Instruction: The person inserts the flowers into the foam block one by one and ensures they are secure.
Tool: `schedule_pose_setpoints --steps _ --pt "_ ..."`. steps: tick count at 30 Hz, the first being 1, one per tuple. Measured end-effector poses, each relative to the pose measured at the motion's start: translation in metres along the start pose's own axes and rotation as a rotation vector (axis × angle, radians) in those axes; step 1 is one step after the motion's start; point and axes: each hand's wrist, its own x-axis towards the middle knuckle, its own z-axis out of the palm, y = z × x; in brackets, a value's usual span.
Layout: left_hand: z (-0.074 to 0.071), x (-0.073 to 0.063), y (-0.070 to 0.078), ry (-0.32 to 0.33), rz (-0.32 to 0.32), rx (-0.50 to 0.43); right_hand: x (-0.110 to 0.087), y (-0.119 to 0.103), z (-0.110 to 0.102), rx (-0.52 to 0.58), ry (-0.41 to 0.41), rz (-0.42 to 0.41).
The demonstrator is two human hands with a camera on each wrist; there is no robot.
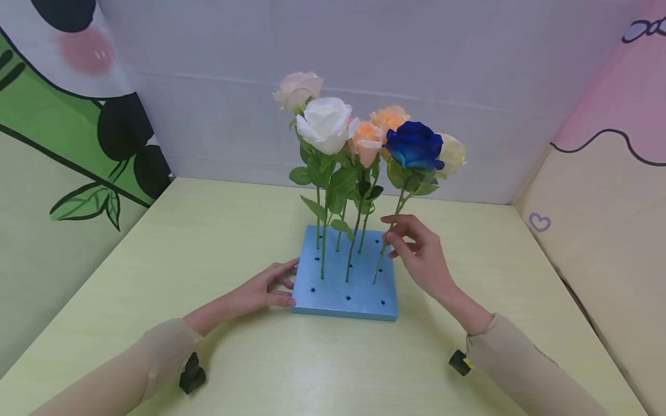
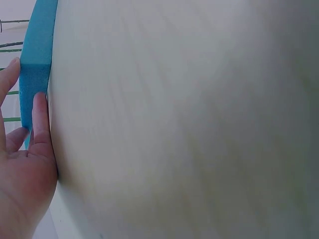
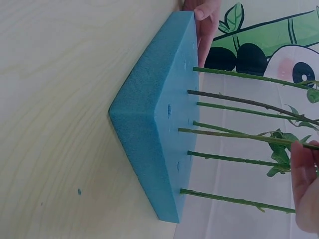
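Observation:
A blue rose leans slightly right over a light blue foam board. Thumb and fingers of my right hand pinch its stem partway down, and in the right wrist view the lower end of that stem meets the board's face. Against the board's left side rests my left hand, fingers extended, with fingertips on the edge in the left wrist view. Standing in the board are a white rose, a pale pink rose, a peach rose, an orange rose and a cream rose.
Several dark holes dot the board's top, some along its near edge. It lies flat on a pale wooden table. A pale cloth wall stands behind, with cartoon-printed panels on the left and pink ones on the right.

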Motion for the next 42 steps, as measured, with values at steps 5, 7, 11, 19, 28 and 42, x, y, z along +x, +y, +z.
schedule_pose_setpoints --steps 5,7,11,19,28,42 --pt "0.000 0.000 -0.001 0.000 0.000 0.001 -0.001 0.000 0.000 -0.023 -0.005 0.012" --pt "0.000 0.001 -0.002 -0.001 0.001 0.001 -0.001 0.000 0.000 -0.031 -0.006 0.010" --pt "-0.001 0.002 -0.004 0.003 0.003 0.004 -0.001 0.002 0.000 -0.031 -0.013 0.006" --pt "-0.001 0.003 -0.004 0.002 0.002 0.001 -0.003 0.006 0.000 -0.024 -0.021 0.016" --pt "-0.002 0.003 -0.006 0.002 -0.002 0.005 -0.004 0.006 0.001 -0.030 -0.029 0.015" --pt "-0.001 0.005 -0.005 0.000 -0.005 0.006 -0.004 0.010 0.001 -0.039 -0.017 0.037"
